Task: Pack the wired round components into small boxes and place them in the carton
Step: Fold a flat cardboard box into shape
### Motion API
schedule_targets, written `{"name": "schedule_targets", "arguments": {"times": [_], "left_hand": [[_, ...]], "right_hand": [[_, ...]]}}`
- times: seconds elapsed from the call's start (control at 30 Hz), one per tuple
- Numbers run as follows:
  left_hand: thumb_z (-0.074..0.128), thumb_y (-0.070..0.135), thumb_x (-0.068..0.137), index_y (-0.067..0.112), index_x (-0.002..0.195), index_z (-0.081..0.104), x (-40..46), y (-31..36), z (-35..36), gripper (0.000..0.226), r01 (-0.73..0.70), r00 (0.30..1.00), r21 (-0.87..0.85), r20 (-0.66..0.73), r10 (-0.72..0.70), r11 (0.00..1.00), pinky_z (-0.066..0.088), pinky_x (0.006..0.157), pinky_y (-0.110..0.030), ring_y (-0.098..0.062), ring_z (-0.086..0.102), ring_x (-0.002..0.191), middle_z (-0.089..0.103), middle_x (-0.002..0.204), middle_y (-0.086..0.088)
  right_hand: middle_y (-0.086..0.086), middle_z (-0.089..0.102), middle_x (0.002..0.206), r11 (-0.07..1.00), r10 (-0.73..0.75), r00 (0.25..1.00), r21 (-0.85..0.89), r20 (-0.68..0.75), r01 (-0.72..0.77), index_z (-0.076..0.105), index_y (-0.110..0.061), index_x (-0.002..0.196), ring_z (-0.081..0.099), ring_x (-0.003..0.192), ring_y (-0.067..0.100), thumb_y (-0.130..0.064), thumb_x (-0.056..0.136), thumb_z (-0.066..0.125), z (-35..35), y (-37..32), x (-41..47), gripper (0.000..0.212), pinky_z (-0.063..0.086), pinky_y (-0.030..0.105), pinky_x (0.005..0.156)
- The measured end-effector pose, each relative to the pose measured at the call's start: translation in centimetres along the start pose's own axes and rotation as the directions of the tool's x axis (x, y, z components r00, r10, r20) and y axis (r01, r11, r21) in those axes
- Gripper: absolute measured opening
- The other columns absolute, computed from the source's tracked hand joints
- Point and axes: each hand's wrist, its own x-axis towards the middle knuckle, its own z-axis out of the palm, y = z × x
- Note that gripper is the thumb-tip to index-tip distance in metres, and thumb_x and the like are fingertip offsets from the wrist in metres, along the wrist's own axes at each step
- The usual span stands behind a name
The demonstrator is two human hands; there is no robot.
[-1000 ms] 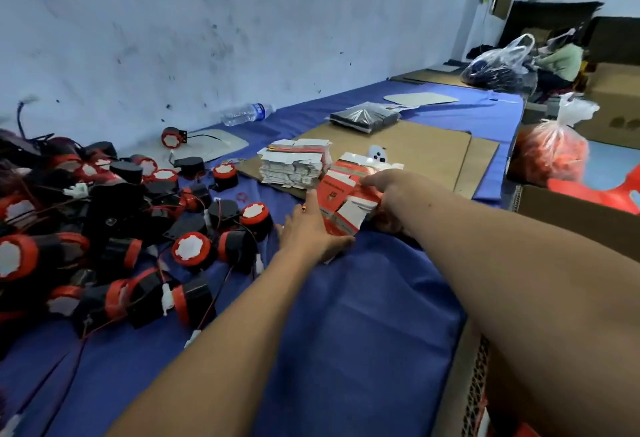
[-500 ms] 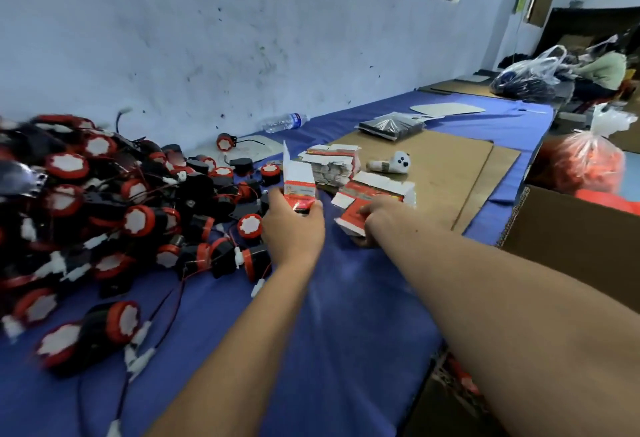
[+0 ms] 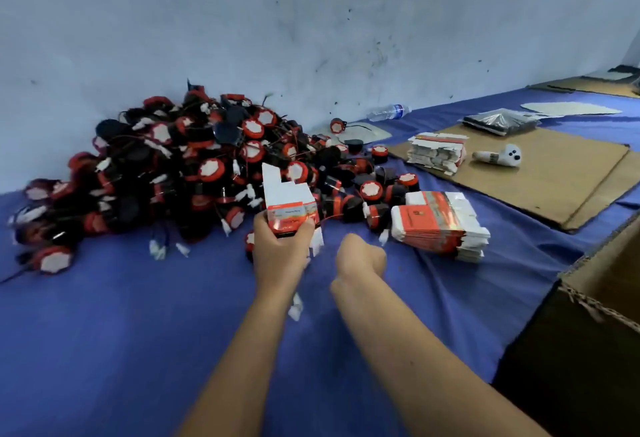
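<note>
Nearest, two bare forearms reach out over the blue-covered tabletop. At the right edge the carton is cut off, only a corner of its brown wall showing. The right hand is curled into a loose fist holding nothing, its fingers hidden behind the knuckles. Just left of it, the left hand grips a small box, red and white, standing upright with its long axis vertical and its open top flap pointing up; the lower part is covered by the fingers. To the right lies a stack of flattened boxes, flat on the cloth. Behind the hands spreads the heap of wired round components, black with red rims, blurred at its left end. Farther back, a second stack of flat boxes rests on a cardboard sheet.
</note>
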Motion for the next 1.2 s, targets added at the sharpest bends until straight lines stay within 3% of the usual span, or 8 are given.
{"name": "schedule_targets", "arguments": {"times": [0.1, 0.27, 0.47, 0.57, 0.77, 0.9, 1.0, 1.2], "left_hand": [[0.077, 0.050, 0.064, 0.037, 0.128, 0.048, -0.5, -1.4, -6.1, 0.072, -0.083, 0.995, 0.104, -0.040, 0.088, 0.991, 0.048, 0.073, -0.008, 0.009, 0.065, 0.091, 0.067, 0.110, 0.018], [0.075, 0.045, 0.068, 0.036, 0.146, 0.038, -0.9, -2.9, -14.6, 0.087, -0.261, 0.952, 0.477, -0.017, 0.306, 0.839, 0.053, 0.095, -0.032, -0.010, 0.052, 0.123, 0.043, 0.135, 0.013], [0.082, 0.035, 0.080, 0.031, 0.150, 0.038, -0.6, -3.0, -18.7, 0.083, -0.222, 0.968, 0.053, 0.135, 0.213, 0.974, 0.060, 0.087, -0.035, -0.019, 0.069, 0.117, 0.065, 0.135, 0.003], [0.085, 0.029, 0.081, 0.036, 0.150, 0.039, -0.5, -2.9, -19.1, 0.084, -0.198, 0.961, 0.050, 0.207, 0.183, 0.979, 0.061, 0.084, -0.031, -0.020, 0.071, 0.115, 0.067, 0.132, 0.004], [0.079, 0.048, 0.080, 0.041, 0.125, 0.063, -1.3, -2.3, -18.6, 0.049, -0.030, 0.987, -0.088, 0.155, 0.043, 0.996, 0.060, 0.090, -0.032, -0.019, 0.071, 0.116, 0.074, 0.124, 0.003], [0.058, 0.058, 0.097, 0.016, 0.147, 0.056, -1.0, -1.3, -18.9, 0.065, 0.318, 0.945, -0.475, 0.232, -0.232, 0.820, 0.062, 0.083, -0.044, -0.031, 0.070, 0.116, 0.067, 0.137, -0.015], [0.049, 0.061, 0.098, 0.013, 0.141, 0.064, -1.0, -1.2, -19.0, 0.066, 0.445, 0.891, -0.459, 0.312, -0.329, 0.769, 0.062, 0.083, -0.046, -0.035, 0.071, 0.107, 0.068, 0.133, -0.020], [0.063, 0.060, 0.095, 0.041, 0.153, 0.043, -0.9, -1.6, -19.0, 0.064, 0.194, 0.896, -0.087, 0.421, -0.140, 0.977, 0.060, 0.094, -0.036, -0.019, 0.060, 0.134, 0.062, 0.145, 0.003]], "right_hand": [[0.009, 0.071, 0.082, 0.956, -0.255, 0.879, -0.035, 0.403, 0.293, 0.071, -0.010, 0.090, 0.061, 0.069, 0.021, -0.037, 0.103, 0.058, 2.2, 2.9, -2.9, 0.033, 0.049, 0.033, 0.060], [0.003, 0.072, 0.124, 0.955, -0.197, 0.492, 0.052, 0.848, 0.293, 0.063, -0.029, 0.134, 0.071, 0.112, 0.020, -0.052, 0.093, 0.064, 5.4, 6.1, -5.3, 0.047, 0.060, 0.032, 0.081], [-0.017, 0.045, 0.155, 0.872, -0.174, 0.280, 0.016, 0.944, 0.489, 0.005, -0.053, 0.159, 0.042, 0.142, 0.000, -0.063, 0.074, 0.081, 5.9, 8.2, -3.6, 0.115, 0.047, 0.032, 0.109], [-0.014, 0.062, 0.140, 0.897, -0.167, 0.277, 0.029, 0.946, 0.441, 0.008, -0.043, 0.162, 0.053, 0.135, 0.004, -0.041, 0.076, 0.086, 6.2, 8.2, -3.4, 0.116, 0.052, 0.024, 0.099], [0.007, 0.069, 0.126, 0.931, -0.226, 0.485, 0.041, 0.845, 0.363, 0.035, -0.029, 0.154, 0.067, 0.119, 0.023, -0.029, 0.091, 0.078, 6.4, 8.4, -3.3, 0.076, 0.051, 0.054, 0.105], [-0.020, 0.038, 0.152, 0.755, -0.332, 0.314, 0.051, 0.889, 0.654, 0.021, -0.056, 0.155, 0.051, 0.132, 0.001, -0.058, 0.075, 0.082, 5.5, 7.9, -3.5, 0.101, 0.057, 0.033, 0.096], [-0.021, 0.014, 0.165, 0.572, -0.362, 0.111, 0.127, 0.926, 0.810, 0.013, -0.051, 0.159, 0.026, 0.151, 0.006, -0.050, 0.071, 0.091, 5.5, 8.3, -4.1, 0.117, 0.052, 0.040, 0.107], [-0.026, 0.031, 0.149, 0.546, -0.309, 0.096, 0.094, 0.946, 0.832, 0.019, -0.057, 0.155, 0.024, 0.147, -0.001, -0.058, 0.066, 0.088, 5.6, 8.0, -4.3, 0.113, 0.030, 0.008, 0.112]]}}
